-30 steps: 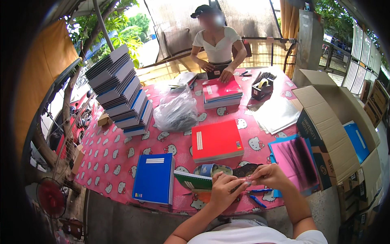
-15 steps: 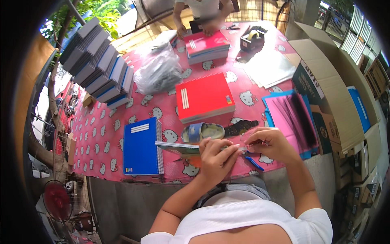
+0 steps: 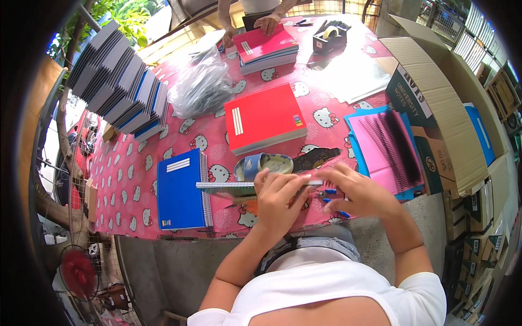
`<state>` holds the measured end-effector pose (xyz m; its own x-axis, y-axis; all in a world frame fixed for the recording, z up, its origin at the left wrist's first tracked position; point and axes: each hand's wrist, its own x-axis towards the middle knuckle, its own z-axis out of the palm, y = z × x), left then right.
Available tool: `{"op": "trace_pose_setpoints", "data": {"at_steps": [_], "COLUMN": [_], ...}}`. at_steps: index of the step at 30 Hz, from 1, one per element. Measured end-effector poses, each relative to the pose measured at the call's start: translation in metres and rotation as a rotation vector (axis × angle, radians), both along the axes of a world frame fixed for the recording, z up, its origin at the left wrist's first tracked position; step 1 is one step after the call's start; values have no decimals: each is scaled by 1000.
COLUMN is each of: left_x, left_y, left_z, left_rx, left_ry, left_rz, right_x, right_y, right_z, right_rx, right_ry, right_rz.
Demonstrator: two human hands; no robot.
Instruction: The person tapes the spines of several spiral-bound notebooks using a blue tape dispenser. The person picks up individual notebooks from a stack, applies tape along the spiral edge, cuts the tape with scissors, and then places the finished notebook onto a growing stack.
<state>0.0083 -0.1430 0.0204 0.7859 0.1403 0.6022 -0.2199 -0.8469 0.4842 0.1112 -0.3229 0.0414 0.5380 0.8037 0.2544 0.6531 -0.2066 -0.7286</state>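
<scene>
My left hand (image 3: 278, 201) is closed around a thin wire-bound notebook (image 3: 225, 185), held edge-on above the near table edge. My right hand (image 3: 361, 193) is by the notebook's right end, its fingertips at the corner and its thumb held apart. Below that hand, a blue-handled tool (image 3: 342, 214) lies on the cloth, partly covered. Beyond the notebook are a blue patterned slipper (image 3: 251, 166) and a dark flat piece (image 3: 318, 158). To the left lies a blue spiral notebook (image 3: 180, 190); a red notebook stack (image 3: 266, 118) sits farther back.
Tall notebook stacks (image 3: 117, 81) lean at the left of the pink patterned tablecloth (image 3: 128, 185). Black spiral coils (image 3: 399, 141) rest on pink and blue sheets at right, beside an open cardboard box (image 3: 429, 70). A plastic bag (image 3: 201, 89), tape dispenser (image 3: 330, 37) and co-worker's hands (image 3: 266, 24) are farther back.
My right hand's fingers have spread from a pinch, with the thumb now apart. The held notebook has tilted to nearly level. The view has shifted slightly; the co-worker's hands have moved over the red notebooks.
</scene>
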Motion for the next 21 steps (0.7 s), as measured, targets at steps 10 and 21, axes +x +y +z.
{"op": "trace_pose_setpoints", "data": {"at_steps": [10, 21], "left_x": [-9, -14], "left_y": [3, -2], "left_z": [-6, -6], "left_rx": [-28, -22], "left_ry": [64, 22], "left_rz": [50, 76], "right_x": [1, -11], "right_y": [7, 16], "right_z": [-7, 3], "right_rx": [49, 100], "right_ry": [-184, -293], "right_rz": [-49, -101]}}
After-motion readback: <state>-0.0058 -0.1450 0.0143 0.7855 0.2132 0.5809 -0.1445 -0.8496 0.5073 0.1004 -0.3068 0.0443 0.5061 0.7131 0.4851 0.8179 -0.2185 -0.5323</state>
